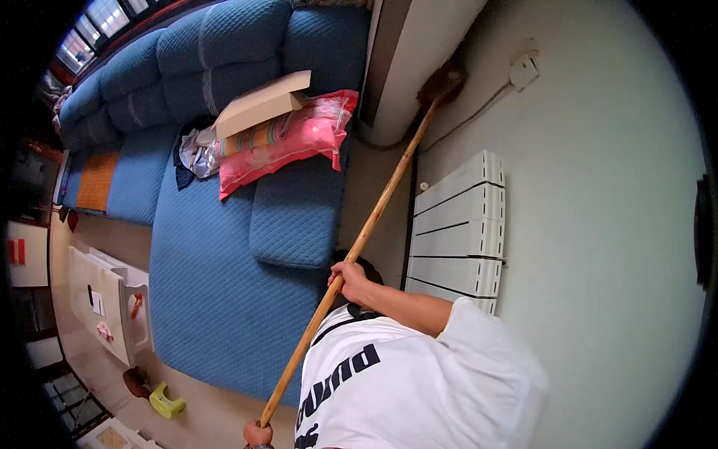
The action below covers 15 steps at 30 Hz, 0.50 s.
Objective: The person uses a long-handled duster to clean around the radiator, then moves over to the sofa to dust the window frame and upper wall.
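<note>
White shirt (434, 374), black lettering across the chest; nearest the camera.

Right hand (350, 283): fingers wrapped round the pole, about mid-length, forearm reaching across from the sleeve. Left hand (258, 434): closed round the pole's lower end, at the bottom edge of the view.

Pole (372, 222), one, wooden, long and slender, held clear of the sofa. Long axis slanting from lower left to upper right, passing in front of the body; far end pointing away from the wearer, toward the wall (598, 187). Brown head (443, 81), bushy, at that far end, overlapping column (407, 63) and wall; contact with either cannot be told.

Radiator (452, 232), white, on the wall, right of the pole. Socket (523, 72), white, near the brown head, cable attached.

Sofa (217, 292), blue, quilted, left of the pole. On it: pillow (295, 153), pink; box (258, 112), cardboard, upon the pillow.

Table (90, 292), pale, beyond the sofa. Stool (166, 402), green, near the table.
</note>
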Available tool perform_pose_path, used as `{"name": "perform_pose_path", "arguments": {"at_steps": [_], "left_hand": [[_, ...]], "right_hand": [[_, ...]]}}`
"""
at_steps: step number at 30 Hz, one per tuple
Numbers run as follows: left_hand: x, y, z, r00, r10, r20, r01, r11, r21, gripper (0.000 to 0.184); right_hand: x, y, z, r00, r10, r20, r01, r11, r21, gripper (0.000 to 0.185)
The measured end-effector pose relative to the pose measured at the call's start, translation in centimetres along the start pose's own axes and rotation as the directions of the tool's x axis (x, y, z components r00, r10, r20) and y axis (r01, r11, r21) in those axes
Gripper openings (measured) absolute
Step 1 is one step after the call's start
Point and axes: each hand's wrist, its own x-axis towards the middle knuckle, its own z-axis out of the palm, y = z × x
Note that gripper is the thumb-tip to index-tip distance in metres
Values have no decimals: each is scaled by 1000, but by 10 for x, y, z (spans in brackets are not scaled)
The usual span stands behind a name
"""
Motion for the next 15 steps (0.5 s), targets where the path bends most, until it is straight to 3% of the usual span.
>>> {"name": "perform_pose_path", "arguments": {"at_steps": [1,3,6,10,15], "left_hand": [[0,-3,2,998,-62,32,59,994,88,19],[0,-7,9,998,-65,27,64,997,37,19],[-3,5,13,995,-101,1,101,995,-1,20],[4,13,19,998,-70,-5,70,998,1,24],[0,20,27,994,-106,-17,106,994,33,29]], "right_hand": [[-8,3,-1,998,0,63,-1,1000,22,6],[-23,-3,1,986,22,167,-26,999,21,7],[4,-3,-3,980,109,167,-123,989,78,8],[44,0,-11,994,107,0,-107,993,44,9],[42,-3,-11,994,96,-59,-93,995,43,9]]}}
